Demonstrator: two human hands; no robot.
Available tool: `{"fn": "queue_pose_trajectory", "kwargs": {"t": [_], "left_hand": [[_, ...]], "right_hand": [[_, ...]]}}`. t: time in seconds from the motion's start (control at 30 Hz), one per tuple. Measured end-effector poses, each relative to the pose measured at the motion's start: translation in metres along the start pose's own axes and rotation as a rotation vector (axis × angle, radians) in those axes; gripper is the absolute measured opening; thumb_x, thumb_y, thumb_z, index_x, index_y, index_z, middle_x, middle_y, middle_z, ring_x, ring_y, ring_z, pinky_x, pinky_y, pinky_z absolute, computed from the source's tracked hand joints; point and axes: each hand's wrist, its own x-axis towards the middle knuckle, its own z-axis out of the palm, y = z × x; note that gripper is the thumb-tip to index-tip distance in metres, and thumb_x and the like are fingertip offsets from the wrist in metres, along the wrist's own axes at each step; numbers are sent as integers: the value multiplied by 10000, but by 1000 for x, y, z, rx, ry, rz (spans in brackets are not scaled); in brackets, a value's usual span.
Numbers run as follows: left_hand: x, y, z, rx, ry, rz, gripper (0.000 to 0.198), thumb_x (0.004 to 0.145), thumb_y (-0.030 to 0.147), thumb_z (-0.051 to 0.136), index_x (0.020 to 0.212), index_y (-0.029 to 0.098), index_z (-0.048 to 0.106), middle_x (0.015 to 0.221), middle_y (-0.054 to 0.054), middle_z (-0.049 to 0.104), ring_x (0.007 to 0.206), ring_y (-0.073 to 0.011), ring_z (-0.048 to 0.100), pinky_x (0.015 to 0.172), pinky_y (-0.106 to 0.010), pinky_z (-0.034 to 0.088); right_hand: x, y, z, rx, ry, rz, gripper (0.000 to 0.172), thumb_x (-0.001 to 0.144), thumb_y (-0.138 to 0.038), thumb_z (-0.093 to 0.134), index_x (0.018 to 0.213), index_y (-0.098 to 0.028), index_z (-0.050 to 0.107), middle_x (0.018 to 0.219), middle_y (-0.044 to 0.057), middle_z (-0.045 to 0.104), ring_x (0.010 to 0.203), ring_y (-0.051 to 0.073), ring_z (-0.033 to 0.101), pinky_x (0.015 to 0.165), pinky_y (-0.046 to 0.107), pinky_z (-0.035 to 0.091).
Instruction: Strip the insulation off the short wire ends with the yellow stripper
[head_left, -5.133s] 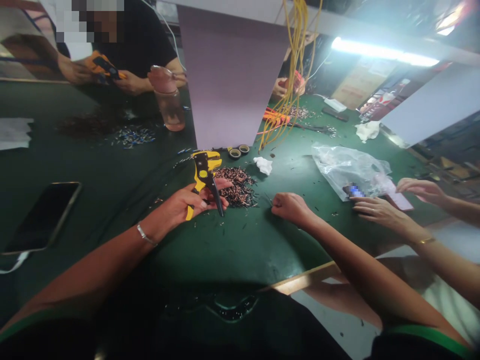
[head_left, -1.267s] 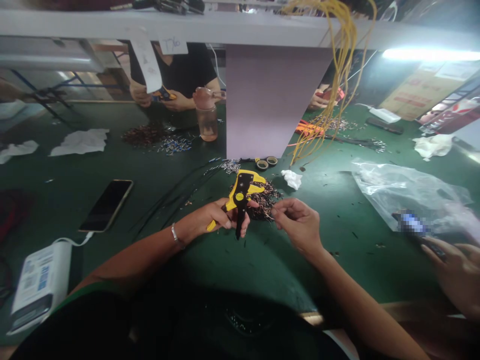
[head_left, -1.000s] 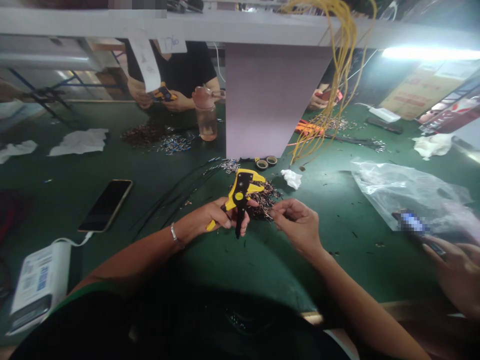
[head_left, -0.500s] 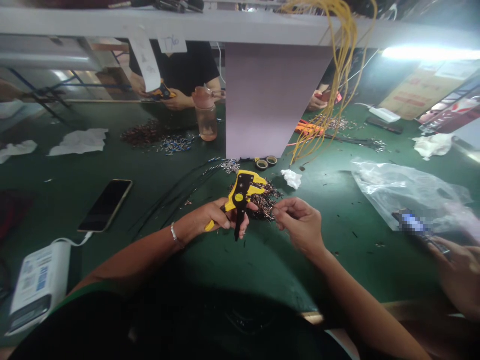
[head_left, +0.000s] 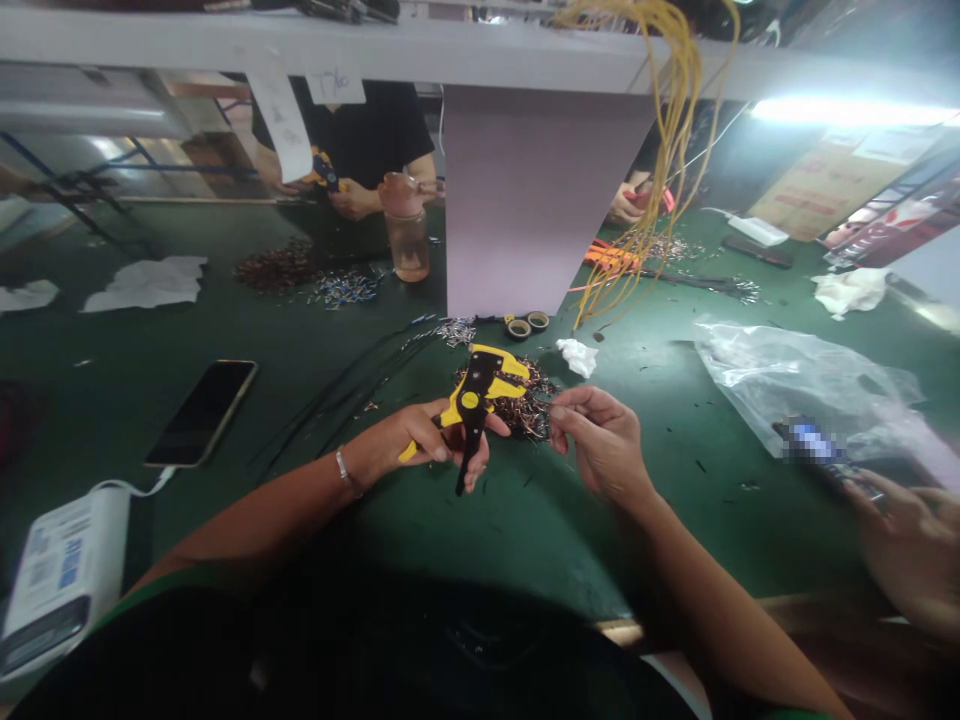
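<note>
My left hand (head_left: 420,445) is closed round the handles of a yellow and black wire stripper (head_left: 472,395), whose jaws point up and to the right. My right hand (head_left: 600,445) is pinched just right of the jaws, holding something too small to make out. Both hands hover over a pile of short copper-tipped wire pieces (head_left: 525,405) on the green table (head_left: 315,340). Small wire bits lie scattered around the pile.
A phone (head_left: 201,412) and a white power bank (head_left: 60,575) lie at left. A clear plastic bag (head_left: 802,385) and another person's hand (head_left: 907,535) are at right. Behind stand a pink panel (head_left: 529,200), hanging yellow wires (head_left: 652,180), tape rolls (head_left: 525,323), a bottle (head_left: 409,235) and people opposite.
Over five seconds the view rose and my right hand came up from the table to the stripper's jaws. In the last second both hands shifted only slightly.
</note>
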Motion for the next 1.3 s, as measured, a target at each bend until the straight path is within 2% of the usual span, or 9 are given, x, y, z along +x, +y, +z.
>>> {"fn": "queue_pose_trajectory", "kwargs": {"t": [0.47,0.97,1.17,1.3], "left_hand": [[0,0,3,-1,27,15,658,581,111,641,1238,94,624,875,-122,727,762,-279,688,705,-441,563],[1,-1,2,-11,54,3,721,547,108,623,1268,84,619,848,-122,717,744,-283,674,706,-471,564],[1,-1,2,11,41,-3,692,560,121,642,1251,91,618,864,-124,724,748,-281,683,715,-462,563],[0,-2,0,48,45,-6,698,555,134,653,1252,100,620,862,-123,727,752,-287,689,725,-464,561]], "right_hand": [[-2,1,2,16,-69,45,94,703,-243,760,740,-203,684,486,-49,605,386,88,510,379,230,397],[-5,10,4,-141,-142,65,117,717,-274,763,763,-200,686,510,-52,603,409,84,520,406,225,431],[-6,10,5,-209,-178,78,137,725,-267,752,849,-209,762,518,-49,609,437,99,539,441,246,486],[-5,10,5,-257,-188,89,104,723,-274,754,803,-211,773,523,-40,628,432,99,554,443,245,479]]}}
